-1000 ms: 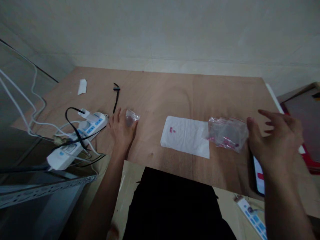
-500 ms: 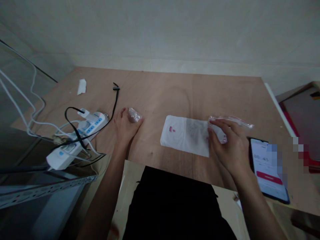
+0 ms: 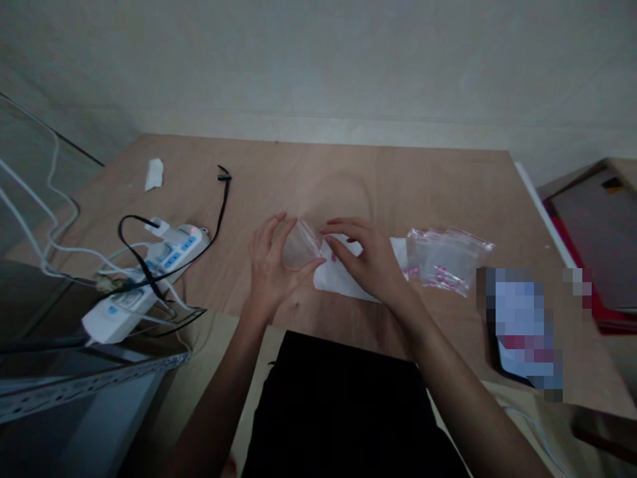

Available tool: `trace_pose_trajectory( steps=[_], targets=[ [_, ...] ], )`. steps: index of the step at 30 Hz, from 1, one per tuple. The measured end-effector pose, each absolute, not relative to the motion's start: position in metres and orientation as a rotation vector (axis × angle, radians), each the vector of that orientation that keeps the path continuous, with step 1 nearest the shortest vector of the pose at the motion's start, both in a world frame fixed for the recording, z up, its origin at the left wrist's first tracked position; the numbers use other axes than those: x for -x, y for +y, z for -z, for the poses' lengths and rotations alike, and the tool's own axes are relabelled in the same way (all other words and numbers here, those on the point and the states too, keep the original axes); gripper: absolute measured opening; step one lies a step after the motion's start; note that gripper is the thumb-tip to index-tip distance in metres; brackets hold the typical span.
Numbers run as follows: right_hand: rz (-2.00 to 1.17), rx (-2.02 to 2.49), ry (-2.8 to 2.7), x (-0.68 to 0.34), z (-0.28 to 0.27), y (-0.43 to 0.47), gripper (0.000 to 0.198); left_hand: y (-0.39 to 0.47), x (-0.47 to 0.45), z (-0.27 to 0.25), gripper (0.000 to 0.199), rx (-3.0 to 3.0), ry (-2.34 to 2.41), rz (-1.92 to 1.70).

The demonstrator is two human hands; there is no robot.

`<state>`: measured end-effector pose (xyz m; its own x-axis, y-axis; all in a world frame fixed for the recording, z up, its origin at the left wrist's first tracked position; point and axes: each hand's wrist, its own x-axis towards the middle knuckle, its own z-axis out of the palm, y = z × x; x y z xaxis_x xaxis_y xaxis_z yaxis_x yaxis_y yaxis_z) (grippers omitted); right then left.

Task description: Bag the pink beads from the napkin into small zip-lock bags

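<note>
My left hand grips a clear zip bag by its edges, thumb below and fingers above, with the bag's pink-lined mouth turned to the right. Close to that mouth, my right hand has thumb and index fingertips drawn together in a pinch; whatever is between them is too small to make out. Beneath the right hand lies a white sheet, partly covered by it. Small pink pieces show on the sheet near the bag. Filled zip bags with pink pieces inside lie at the sheet's right end.
A phone, partly pixelated, rests at the right of the wooden table. On the left sit a white power strip with tangled cables and a black strap. A white scrap lies at the back left.
My right hand has left the filled bags and moved left over the sheet to the bag's mouth. My left hand has brought its bag right, up to the sheet's left end.
</note>
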<state>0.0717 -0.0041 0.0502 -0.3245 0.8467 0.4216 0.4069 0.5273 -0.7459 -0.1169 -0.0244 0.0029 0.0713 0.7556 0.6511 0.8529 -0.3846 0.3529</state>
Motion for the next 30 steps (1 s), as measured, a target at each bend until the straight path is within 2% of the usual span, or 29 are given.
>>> trace_pose_trajectory(
  steps=[3, 10, 16, 24, 30],
  targets=[
    [-0.703, 1.024, -1.987, -0.067, -0.044, 0.008, 0.019, -0.022, 0.120, 0.001, 0.074, 2.197, -1.704, 1.166],
    [-0.588, 1.387, -2.166, -0.094, -0.015, 0.013, 0.018, -0.021, 0.150, 0.004, 0.066, 2.112, -1.889, 1.261],
    [-0.552, 1.410, -2.241, -0.092, -0.003, 0.005, 0.009, -0.030, 0.140, -0.006, 0.061, 2.175, -1.709, 1.342],
    [-0.491, 1.406, -2.284, -0.082, 0.002, 0.004, 0.006, -0.041, 0.124, -0.008, 0.058, 2.265, -1.710, 1.356],
    [-0.459, 1.410, -2.283, -0.077, 0.003, 0.001, 0.016, -0.041, 0.119, -0.006, 0.058, 2.303, -1.698, 1.349]
  ],
)
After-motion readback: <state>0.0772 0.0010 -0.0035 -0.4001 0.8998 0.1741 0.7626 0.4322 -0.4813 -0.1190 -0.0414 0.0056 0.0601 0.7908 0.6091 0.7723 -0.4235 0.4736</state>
